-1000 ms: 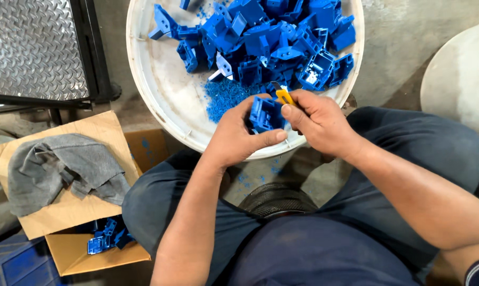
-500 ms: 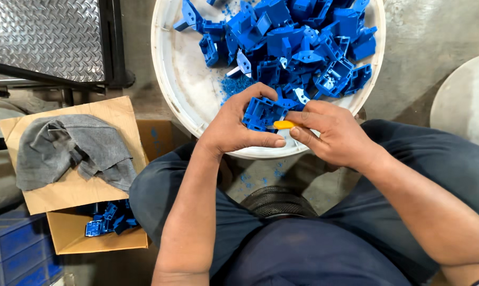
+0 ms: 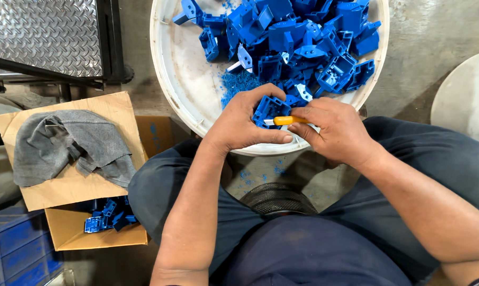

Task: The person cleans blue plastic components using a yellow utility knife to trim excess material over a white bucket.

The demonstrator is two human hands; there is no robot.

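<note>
Left hand: your left hand (image 3: 245,124) is curled closed around a blue plastic part (image 3: 269,109), thumb pressed along its lower edge, holding it over the near rim of the white tub (image 3: 172,79).
Right hand: your right hand (image 3: 335,130) is closed on a yellow-handled knife (image 3: 288,120), its tip touching the blue plastic part between your two hands.
Tub: a pile of blue parts (image 3: 297,37) fills its far side, with blue shavings (image 3: 238,83) on the bare bottom just beyond your left hand.
Box: a cardboard box (image 3: 70,233) sits beside your left knee, a few finished blue pieces (image 3: 108,214) lying in it and a grey cloth (image 3: 65,145) draped over its open flap.
Surroundings: a metal tread plate (image 3: 43,32) lies at the upper left, well apart from the tub.
</note>
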